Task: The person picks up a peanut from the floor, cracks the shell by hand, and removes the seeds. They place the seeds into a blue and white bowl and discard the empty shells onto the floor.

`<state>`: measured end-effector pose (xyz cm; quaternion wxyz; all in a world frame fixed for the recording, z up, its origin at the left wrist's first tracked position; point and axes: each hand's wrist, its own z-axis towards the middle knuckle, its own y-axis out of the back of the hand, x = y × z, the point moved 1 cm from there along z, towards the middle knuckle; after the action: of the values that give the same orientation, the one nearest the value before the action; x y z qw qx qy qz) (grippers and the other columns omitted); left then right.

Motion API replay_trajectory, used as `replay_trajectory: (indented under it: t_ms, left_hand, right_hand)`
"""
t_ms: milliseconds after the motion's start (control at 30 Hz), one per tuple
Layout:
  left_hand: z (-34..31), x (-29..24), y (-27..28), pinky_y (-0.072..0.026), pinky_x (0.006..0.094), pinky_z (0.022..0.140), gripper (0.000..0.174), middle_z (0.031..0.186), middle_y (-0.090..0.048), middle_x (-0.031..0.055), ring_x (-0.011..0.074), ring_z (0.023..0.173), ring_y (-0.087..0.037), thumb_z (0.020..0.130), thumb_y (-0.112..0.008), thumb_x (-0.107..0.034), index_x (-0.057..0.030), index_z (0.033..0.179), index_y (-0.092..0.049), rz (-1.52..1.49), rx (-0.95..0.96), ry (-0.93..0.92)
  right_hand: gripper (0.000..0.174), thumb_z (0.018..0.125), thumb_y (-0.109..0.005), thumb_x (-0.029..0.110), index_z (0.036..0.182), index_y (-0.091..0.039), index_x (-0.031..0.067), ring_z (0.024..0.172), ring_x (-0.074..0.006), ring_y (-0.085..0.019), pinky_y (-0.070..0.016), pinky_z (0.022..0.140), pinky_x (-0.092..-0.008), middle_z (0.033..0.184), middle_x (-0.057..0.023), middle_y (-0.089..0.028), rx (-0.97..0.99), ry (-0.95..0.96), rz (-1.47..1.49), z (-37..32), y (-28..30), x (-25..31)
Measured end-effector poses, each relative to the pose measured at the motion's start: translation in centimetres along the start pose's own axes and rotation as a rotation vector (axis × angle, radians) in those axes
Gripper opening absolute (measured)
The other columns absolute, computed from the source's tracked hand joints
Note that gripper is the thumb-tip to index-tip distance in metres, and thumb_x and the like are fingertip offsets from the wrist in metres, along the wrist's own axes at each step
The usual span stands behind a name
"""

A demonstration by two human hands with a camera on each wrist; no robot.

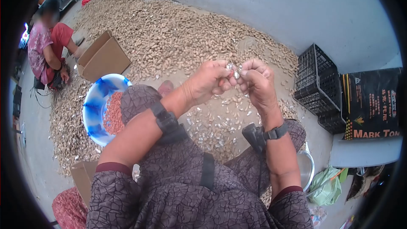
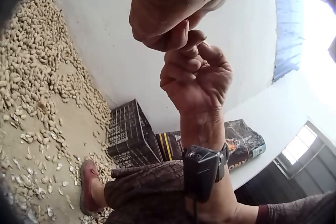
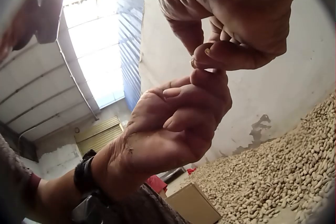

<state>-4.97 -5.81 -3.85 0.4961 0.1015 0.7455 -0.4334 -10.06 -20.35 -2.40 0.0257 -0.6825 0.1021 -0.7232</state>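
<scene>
Both hands meet in front of the lap, fingertips together. My left hand (image 1: 208, 80) has its fingers curled and pinches a cracked peanut shell (image 1: 229, 65), whose pale inside shows. Opposite it, my right hand (image 1: 258, 81) pinches shell at the same spot between thumb and fingers. Something small and reddish shows by the left fingers. In the left wrist view the right hand (image 2: 197, 79) faces the camera, its fingertips against those of the left. From the right wrist, the left hand (image 3: 176, 121) is seen from below; the fingers mostly hide the peanut.
A heap of unshelled peanuts (image 1: 169, 29) spreads along the wall. Left of the knee stands a blue-and-white basin (image 1: 90, 114) of shelled kernels (image 1: 113, 114), near a cardboard box (image 1: 108, 59) and a seated person (image 1: 44, 55). Black crates (image 1: 316, 80) and a printed sack (image 1: 373, 101) stand right.
</scene>
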Motion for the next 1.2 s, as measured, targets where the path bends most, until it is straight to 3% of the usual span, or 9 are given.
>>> replay_trajectory:
  t_ms: [233,500,667,700,767,833,1000,1200]
  left_hand:
    - [-0.6,0.3,1.2,-0.0322,0.0135,0.04,0.007,0.073,-0.056,0.0049,0.0035,0.053,-0.047,0.083,-0.046,-0.008,-0.0021,0.085,-0.049,0.045,0.038,0.112]
    - [-2.1,-0.4,1.7,-0.0343,0.0151,0.043,0.013,0.075,-0.057,0.005,0.0039,0.055,-0.048,0.084,-0.045,-0.009,0.0006,0.091,-0.051,0.086,0.086,0.1]
    - [-2.4,-0.7,2.0,-0.0336,0.016,0.045,0.014,0.07,-0.054,0.0019,0.0036,0.054,-0.046,0.083,-0.045,-0.009,0.0012,0.087,-0.054,0.133,0.131,0.078]
    - [-2.4,-1.0,1.9,-0.033,0.016,0.045,0.015,0.069,-0.053,0.0014,0.0036,0.053,-0.045,0.083,-0.045,-0.009,0.0014,0.086,-0.055,0.252,0.122,0.085]
    - [-2.4,-1.1,2.0,-0.0323,0.016,0.045,0.015,0.067,-0.052,0.0008,0.0036,0.053,-0.044,0.082,-0.046,-0.01,0.0015,0.084,-0.055,0.368,0.11,0.096]
    - [-2.4,-1.0,2.3,-0.0353,0.0173,0.044,0.009,0.061,-0.053,0.0033,0.0049,0.052,-0.047,0.075,-0.05,-0.007,-0.0014,0.074,-0.057,0.394,0.055,0.141]
    - [-1.8,-0.8,2.7,-0.034,0.0173,0.043,0.012,0.06,-0.053,0.0035,0.0052,0.05,-0.045,0.074,-0.051,-0.009,0.0001,0.073,-0.058,0.342,0.021,0.186]
    - [-1.8,-0.4,2.3,-0.0275,0.0164,0.04,0.014,0.062,-0.051,0.0005,0.0026,0.05,-0.041,0.076,-0.046,-0.003,0.0006,0.083,-0.058,0.469,-0.045,0.288]
  right_hand:
    - [0.003,0.072,-0.052,0.003,0.073,-0.053,-0.0003,0.046,-0.0049,-0.05,-0.0384,0.04,-0.0174,0.058,-0.0036,-0.056,0.029,0.115,-0.275,-0.5,-1.3,-0.1]
    - [0.002,0.073,-0.051,0.001,0.072,-0.052,-0.0003,0.049,-0.005,-0.052,-0.0398,0.042,-0.0178,0.059,-0.0036,-0.056,0.067,0.046,-0.286,-0.8,-2.1,-0.4]
    - [0.01,0.076,-0.052,0.002,0.086,-0.051,-0.0015,0.051,-0.0071,-0.054,-0.0426,0.044,-0.0193,0.066,-0.0058,-0.058,0.141,0.065,-0.252,-0.8,-2.8,-0.1]
    - [0.01,0.076,-0.052,0.002,0.086,-0.051,-0.0015,0.051,-0.0071,-0.054,-0.0426,0.044,-0.0193,0.066,-0.0058,-0.058,0.142,0.061,-0.251,-0.8,-3.1,0.3]
    - [0.015,0.076,-0.054,0.003,0.089,-0.049,-0.0018,0.054,-0.0084,-0.056,-0.044,0.045,-0.0202,0.068,-0.007,-0.058,0.201,-0.05,-0.33,-0.8,-3.6,0.6]
    - [0.007,0.075,-0.053,0.001,0.081,-0.05,-0.0016,0.057,-0.0086,-0.058,-0.0446,0.046,-0.0203,0.067,-0.0068,-0.059,0.188,-0.06,-0.316,-0.6,-3.5,-0.1]
    - [0.005,0.069,-0.051,-0.001,0.064,-0.051,-0.0011,0.052,-0.0079,-0.054,-0.0433,0.046,-0.0216,0.059,-0.0054,-0.056,0.133,0.13,-0.462,-0.2,-3.2,-1.9]
    - [0.002,0.066,-0.052,0.0,0.064,-0.051,0.0001,0.048,-0.009,-0.052,-0.0425,0.044,-0.0251,0.053,-0.0061,-0.054,0.036,0.203,-0.636,-0.4,-3.0,-1.7]
